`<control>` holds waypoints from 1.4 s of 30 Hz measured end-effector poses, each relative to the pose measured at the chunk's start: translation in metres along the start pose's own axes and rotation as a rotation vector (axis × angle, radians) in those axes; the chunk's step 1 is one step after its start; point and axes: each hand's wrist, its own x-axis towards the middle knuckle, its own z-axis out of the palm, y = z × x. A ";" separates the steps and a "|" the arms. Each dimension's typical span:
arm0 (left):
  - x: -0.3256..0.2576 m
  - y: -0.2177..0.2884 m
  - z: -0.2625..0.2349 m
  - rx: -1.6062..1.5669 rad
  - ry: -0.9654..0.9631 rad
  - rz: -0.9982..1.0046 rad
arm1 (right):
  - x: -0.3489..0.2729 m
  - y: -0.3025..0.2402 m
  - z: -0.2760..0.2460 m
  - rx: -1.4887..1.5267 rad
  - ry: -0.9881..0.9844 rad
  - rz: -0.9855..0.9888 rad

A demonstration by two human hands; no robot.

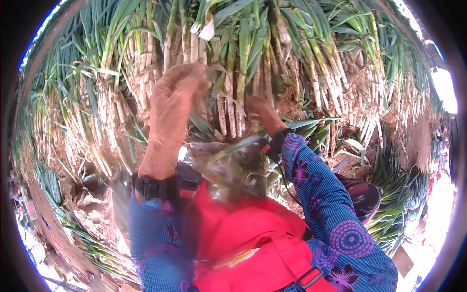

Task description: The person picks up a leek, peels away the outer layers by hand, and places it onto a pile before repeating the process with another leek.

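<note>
In front of me lie many long leeks, with green tops away from me and white stalks toward me. A few leeks (233, 109) hang between my two hands, root ends down. My left hand (177, 92) is raised beside them, its fingers curled in and smeared by motion; what they hold, if anything, I cannot make out. Lower and to the right, my right hand (264, 114) is closed against the stalks of these leeks, its fingertips partly hidden. A loose green leaf (236, 147) lies slanted below the hands.
Bundled leeks (104, 109) line the left and more leeks (360, 82) the right. Below my hands is a blurred, shiny sheet-like surface (219, 168). A red apron (243, 224) covers my lap, with a dark shoe (362, 197) to its right. Crumpled brown sacking (95, 214) lies lower left.
</note>
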 end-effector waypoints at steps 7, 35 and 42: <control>0.003 0.010 -0.001 0.072 -0.034 -0.022 | 0.091 0.058 -0.031 -0.825 -0.044 -0.457; -0.003 -0.019 0.011 0.210 -0.129 -0.093 | -0.103 -0.012 -0.023 -0.111 -0.002 -0.149; -0.009 -0.058 0.011 0.438 -0.401 -0.091 | -0.217 -0.065 -0.020 0.643 -0.008 0.218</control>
